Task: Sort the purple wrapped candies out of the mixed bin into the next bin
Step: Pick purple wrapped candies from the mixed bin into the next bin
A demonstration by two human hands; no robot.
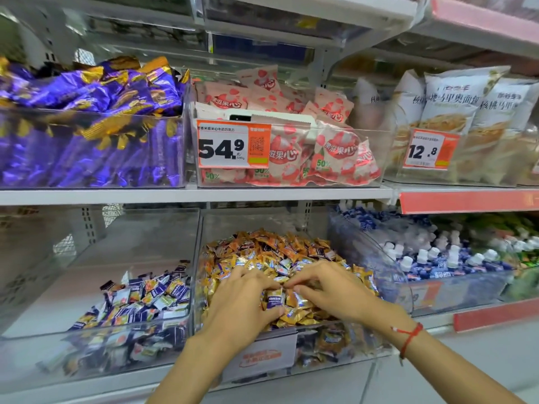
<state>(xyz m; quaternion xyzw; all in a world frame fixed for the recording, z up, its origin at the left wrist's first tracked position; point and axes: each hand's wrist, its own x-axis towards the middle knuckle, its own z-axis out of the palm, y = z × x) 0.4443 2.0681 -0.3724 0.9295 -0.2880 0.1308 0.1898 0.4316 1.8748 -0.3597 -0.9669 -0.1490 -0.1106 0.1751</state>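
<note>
A shop aisle: two white shelves carry clear plastic bins. On the upper shelf, left to right, stand a bin of large purple-and-gold packs, a bin of pink packets with an orange price tag on its front, and white bread bags. On the lower shelf the left bin holds a smaller heap of purple candies piled toward its near right corner. Just beside it on the right, the mixed bin is heaped with orange and purple sweets. Both hands are in the near part of that heap. The left hand is curled over the pile, its thumb pressing a purple candy that stands roughly upright, long axis running near to far. The right hand pinches at wrappers with fingertips touching those of the left; what it grips I cannot tell. A red string circles the right wrist. Further right sits a bin of small white-capped bottles.
</note>
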